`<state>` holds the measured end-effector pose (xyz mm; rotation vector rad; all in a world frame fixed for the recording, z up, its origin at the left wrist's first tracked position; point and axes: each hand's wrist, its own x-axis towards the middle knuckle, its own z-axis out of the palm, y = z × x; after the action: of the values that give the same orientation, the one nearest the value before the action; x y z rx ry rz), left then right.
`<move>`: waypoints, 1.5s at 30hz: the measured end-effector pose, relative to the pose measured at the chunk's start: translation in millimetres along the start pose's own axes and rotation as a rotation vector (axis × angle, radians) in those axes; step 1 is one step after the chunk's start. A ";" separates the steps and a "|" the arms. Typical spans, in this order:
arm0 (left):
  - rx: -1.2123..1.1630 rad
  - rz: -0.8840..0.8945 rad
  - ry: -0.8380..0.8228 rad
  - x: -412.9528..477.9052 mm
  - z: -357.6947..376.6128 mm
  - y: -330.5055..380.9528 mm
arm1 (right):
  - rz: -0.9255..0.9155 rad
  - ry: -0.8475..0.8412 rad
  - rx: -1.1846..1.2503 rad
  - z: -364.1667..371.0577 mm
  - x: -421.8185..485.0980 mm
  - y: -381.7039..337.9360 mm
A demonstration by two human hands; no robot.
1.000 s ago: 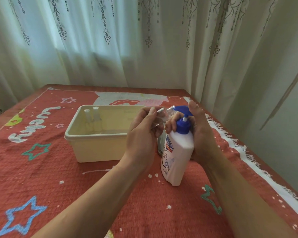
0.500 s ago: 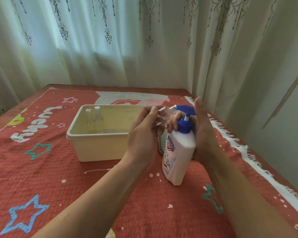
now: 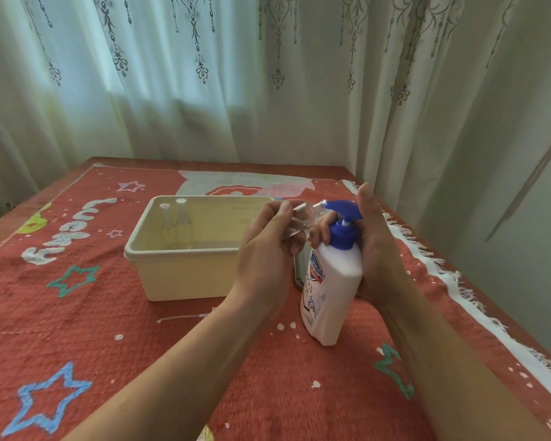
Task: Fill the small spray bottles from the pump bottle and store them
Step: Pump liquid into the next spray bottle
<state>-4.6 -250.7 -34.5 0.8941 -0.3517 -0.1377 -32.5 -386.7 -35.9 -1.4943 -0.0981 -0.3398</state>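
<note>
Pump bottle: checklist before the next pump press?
1. Hold on pump bottle: ok, right hand grips it, and it is tilted.
2. Hold on small spray bottle: ok, left hand pinches it beside the pump head.
3. Bottle mouth under the nozzle: cannot tell, blurred and partly hidden by fingers.
4. Thumb on pump head: not ok, it stands upright beside it.
5. Storage bin ready: ok, two filled-looking spray bottles stand in its far-left corner.
</note>
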 end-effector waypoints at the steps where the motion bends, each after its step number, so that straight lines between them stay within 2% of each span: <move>1: -0.002 -0.002 0.003 0.1 0.2 0.7 | -0.006 -0.004 0.007 -0.3 -0.5 0.0; 8: -0.104 -0.070 0.010 -2.4 6.1 5.3 | -0.004 0.007 0.048 -0.3 0.8 1.7; 17: -0.101 -0.066 0.013 -3.2 4.3 2.8 | -0.020 0.007 -0.023 0.0 0.3 -2.4; 45: -0.100 -0.067 0.011 -2.7 6.0 4.8 | -0.002 -0.020 -0.005 -0.3 0.7 -0.5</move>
<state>-9.3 -251.5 -27.9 0.8079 -0.3018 -0.2106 -32.0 -387.0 -35.3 -1.5026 -0.1143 -0.3271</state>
